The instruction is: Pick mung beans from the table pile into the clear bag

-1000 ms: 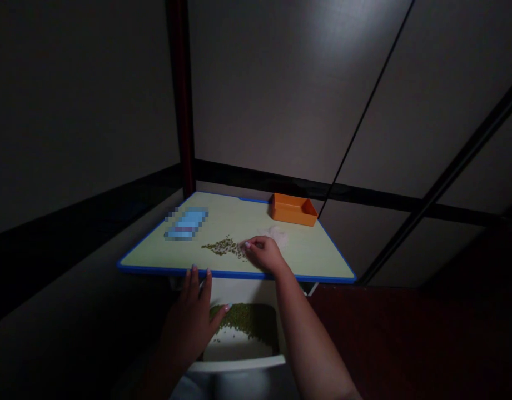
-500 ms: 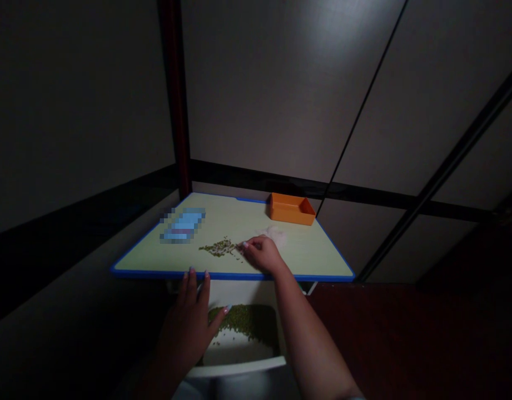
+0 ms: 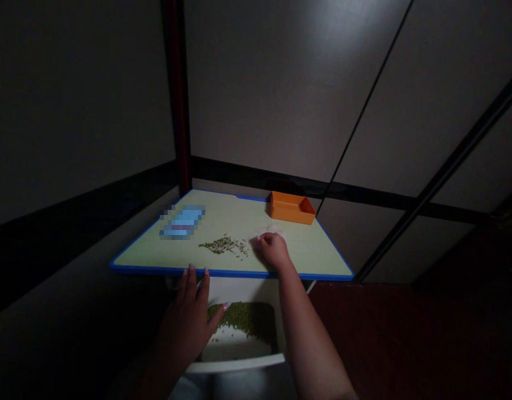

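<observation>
My right hand [image 3: 273, 251] is over the pale tabletop [image 3: 222, 214], its thumb and fingers pinched together. Whatever the pinch holds is too small to make out. Just beyond its knuckles lies a whitish patch or heap [image 3: 271, 228], partly covered by the hand. To its left, a loose pile of small green beans and paler bits [image 3: 222, 244] is spread thinly on the surface. My left hand [image 3: 189, 316] has its fingers spread, the tips at the table's blue front edge. Its thumb reaches over a white open drawer [image 3: 239, 365] containing many green beans [image 3: 251, 319].
An orange open box [image 3: 292, 212] stands at the table's back right corner. At the left lies a pixelated light blue rectangle [image 3: 183, 222]. Wall panels [image 3: 259, 100] rise right behind the table, and a dark red floor [image 3: 364, 333] shows at the right.
My right hand has moved right, away from the bean pile to beside the whitish patch, still pinched. Some loose bits its fingers covered now show. My left hand stays in place.
</observation>
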The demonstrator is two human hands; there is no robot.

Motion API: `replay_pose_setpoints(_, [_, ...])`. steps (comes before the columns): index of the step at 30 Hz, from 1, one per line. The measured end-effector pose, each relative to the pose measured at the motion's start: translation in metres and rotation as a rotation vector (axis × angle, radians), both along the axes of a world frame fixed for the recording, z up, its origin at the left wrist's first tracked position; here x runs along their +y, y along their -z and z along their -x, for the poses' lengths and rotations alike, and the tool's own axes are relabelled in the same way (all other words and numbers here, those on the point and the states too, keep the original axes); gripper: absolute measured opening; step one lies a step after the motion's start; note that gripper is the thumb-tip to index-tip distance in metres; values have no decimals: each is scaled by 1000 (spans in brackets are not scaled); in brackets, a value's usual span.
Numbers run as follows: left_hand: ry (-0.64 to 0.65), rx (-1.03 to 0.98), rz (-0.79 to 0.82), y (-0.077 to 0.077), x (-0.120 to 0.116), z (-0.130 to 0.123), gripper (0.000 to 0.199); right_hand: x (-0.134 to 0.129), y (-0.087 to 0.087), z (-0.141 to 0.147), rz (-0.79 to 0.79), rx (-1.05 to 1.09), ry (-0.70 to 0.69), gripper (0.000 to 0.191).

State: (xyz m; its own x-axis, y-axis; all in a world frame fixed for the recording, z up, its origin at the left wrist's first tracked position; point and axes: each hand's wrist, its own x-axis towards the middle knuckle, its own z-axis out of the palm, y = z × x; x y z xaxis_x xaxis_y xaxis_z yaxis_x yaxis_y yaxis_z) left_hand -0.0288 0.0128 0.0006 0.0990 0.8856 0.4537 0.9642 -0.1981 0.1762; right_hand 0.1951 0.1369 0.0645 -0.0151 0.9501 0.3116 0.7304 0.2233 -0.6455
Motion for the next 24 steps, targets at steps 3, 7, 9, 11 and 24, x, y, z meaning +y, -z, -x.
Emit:
replay_pose_setpoints(3, [-4, -12, 13, 0, 0, 0, 77, -1, -1, -1, -25, 46, -11, 20])
replay_pose_setpoints(7, [-1, -23, 3, 0, 0, 1, 76, -3, -3, -10, -73, 126, 19, 25])
replay_pose_setpoints(9, [1, -22, -1, 0, -1, 0, 75, -4, -4, -13, -66, 125, 10, 30])
replay_pose_setpoints(11, [-7, -22, -2, -1, -1, 0, 75, -7, -6, -14, -47, 92, -14, 27])
replay_pose_setpoints(24, [-8, -3, -22, 0, -2, -1, 77, -12, -18, 1, -16, -179, 105, 20])
